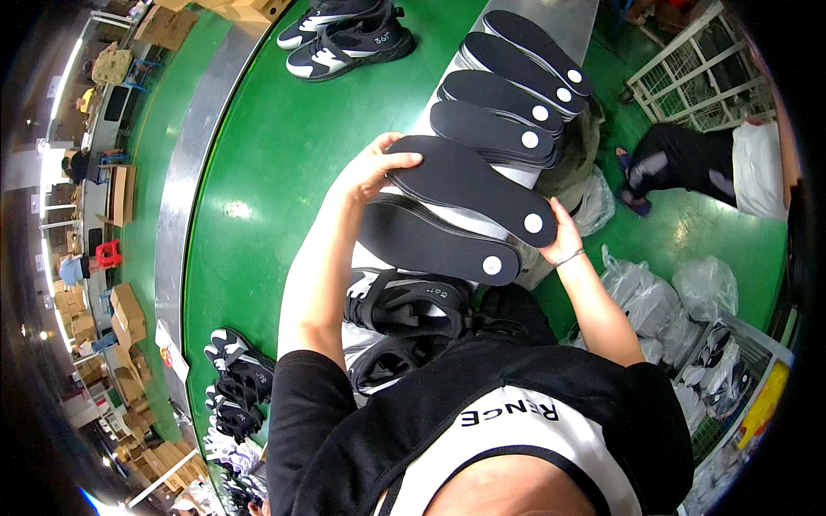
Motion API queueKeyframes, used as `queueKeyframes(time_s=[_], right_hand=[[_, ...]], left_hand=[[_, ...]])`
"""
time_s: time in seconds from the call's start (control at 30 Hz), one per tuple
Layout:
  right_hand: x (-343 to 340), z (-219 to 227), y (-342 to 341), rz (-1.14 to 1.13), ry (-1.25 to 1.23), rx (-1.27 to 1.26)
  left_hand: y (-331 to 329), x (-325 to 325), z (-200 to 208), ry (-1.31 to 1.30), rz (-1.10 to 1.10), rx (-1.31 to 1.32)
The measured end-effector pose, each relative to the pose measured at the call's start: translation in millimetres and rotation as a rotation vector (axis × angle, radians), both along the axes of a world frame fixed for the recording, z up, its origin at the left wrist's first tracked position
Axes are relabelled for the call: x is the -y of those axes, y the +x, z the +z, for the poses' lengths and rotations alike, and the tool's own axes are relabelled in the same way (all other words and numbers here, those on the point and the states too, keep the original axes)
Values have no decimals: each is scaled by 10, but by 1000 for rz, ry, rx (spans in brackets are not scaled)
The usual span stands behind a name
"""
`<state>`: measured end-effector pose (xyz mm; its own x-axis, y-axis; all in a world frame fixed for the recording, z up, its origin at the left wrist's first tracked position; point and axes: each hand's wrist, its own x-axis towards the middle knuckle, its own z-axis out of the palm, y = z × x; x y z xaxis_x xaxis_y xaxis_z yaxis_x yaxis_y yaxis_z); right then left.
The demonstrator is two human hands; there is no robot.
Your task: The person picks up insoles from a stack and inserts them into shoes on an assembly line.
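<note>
My left hand (372, 172) is closed on the toe end of a black insole (469, 182), its thumb on top and the fingers underneath. At the heel end, beside a round white sticker, my right hand (564, 230) grips the edge of the same insole. Whether more insoles lie beneath it in my hands, I cannot tell. Nearer me lies another stack of black insoles (434, 243). Beyond my hands, several stacks of black insoles (486, 129) are lined up along a metal ledge. Just in front of my body sit black and white sneakers (409, 305).
A green conveyor belt (284, 163) curves along my left, carrying sneakers (348, 52) at its far end and more sneakers (237, 378) at near left. On the right are plastic-bagged shoes (641, 297), a wire cart (701, 73) and a person in dark trousers (680, 163).
</note>
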<state>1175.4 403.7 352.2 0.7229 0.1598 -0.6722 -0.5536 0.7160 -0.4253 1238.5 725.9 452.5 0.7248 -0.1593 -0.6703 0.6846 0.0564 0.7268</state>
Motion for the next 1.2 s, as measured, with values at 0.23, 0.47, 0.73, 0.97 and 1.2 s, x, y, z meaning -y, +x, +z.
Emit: queueKeyframes(time_s=[0.23, 0.47, 0.73, 0.97, 1.2], right_hand=[[-60, 270, 42, 493, -388, 104], [252, 742, 78, 465, -234, 438], [2145, 1211, -88, 292, -326, 507], [2793, 1163, -435, 11, -275, 652], [1455, 1375, -18, 170, -248, 817]], left_hand=[[-199, -964, 245, -347, 424, 313], [-389, -1352, 512, -597, 668, 499], [-38, -602, 95, -259, 378, 171], [156, -138, -403, 44, 39, 47], [195, -36, -45, 462, 175, 561]])
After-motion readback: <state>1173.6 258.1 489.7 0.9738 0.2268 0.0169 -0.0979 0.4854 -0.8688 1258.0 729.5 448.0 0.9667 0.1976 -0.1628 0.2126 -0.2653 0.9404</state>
